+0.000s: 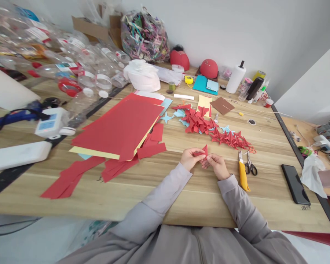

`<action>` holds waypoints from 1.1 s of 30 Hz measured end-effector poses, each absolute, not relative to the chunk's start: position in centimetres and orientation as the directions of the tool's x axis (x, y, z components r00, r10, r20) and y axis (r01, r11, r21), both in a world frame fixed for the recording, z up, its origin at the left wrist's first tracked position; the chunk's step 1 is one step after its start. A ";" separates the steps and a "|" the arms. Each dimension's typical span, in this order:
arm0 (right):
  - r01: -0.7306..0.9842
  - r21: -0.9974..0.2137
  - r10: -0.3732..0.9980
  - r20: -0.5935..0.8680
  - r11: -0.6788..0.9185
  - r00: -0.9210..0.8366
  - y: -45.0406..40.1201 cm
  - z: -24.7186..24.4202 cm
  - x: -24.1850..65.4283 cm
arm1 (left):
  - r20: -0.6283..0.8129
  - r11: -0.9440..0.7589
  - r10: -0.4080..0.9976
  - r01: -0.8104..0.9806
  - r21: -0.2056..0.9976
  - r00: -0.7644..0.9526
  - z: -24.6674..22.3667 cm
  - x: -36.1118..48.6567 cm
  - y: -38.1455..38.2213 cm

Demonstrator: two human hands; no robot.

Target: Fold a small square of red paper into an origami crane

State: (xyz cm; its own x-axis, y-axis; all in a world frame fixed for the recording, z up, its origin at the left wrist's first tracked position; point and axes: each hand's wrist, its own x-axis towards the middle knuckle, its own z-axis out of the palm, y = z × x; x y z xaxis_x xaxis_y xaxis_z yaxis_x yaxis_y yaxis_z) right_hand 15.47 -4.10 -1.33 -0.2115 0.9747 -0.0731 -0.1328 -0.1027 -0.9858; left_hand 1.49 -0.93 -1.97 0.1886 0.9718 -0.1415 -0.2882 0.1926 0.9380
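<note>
Grey sleeves point(236, 203) reach forward to the left hand point(189, 159) and right hand point(216, 165), which both pinch a small folded red paper point(205, 151) just above the wooden worktop point(165, 190). Right of the hands lie a yellow cutter point(243, 176) and scissors point(250, 168).

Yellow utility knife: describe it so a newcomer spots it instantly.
On the wooden table, look just right of the person's right hand. The yellow utility knife lies there beside black-handled scissors, its metal blade end pointing away from the person; no other tool nearby is yellow.
</note>
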 end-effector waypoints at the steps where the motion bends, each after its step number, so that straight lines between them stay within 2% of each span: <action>1: -0.143 -0.983 0.976 -0.081 -0.111 -0.203 -4.1 -1.3 15.5 | -0.149 0.201 0.971 -0.302 0.932 0.186 -1.9 1.5 -0.9; 8: -0.103 -0.991 0.994 -0.076 -0.084 -0.081 -4.2 -1.4 15.4 | -0.219 0.283 0.955 -0.389 0.877 0.203 -1.2 1.5 -1.1; 16: -0.053 -0.998 0.998 -0.031 -0.034 -0.047 -4.2 -1.4 15.1 | -0.095 0.116 0.991 -0.261 0.958 0.092 -2.2 1.5 -0.7; 22: -0.029 -0.999 0.999 -0.027 -0.029 -0.047 -4.2 -1.3 15.1 | -0.081 0.104 0.992 -0.261 0.960 0.096 -2.5 1.5 -0.6; 33: -0.187 -0.977 0.995 -0.098 -0.100 -0.021 -4.1 -1.7 15.3 | -0.114 0.121 0.993 -0.243 0.963 0.042 -2.1 1.5 -0.7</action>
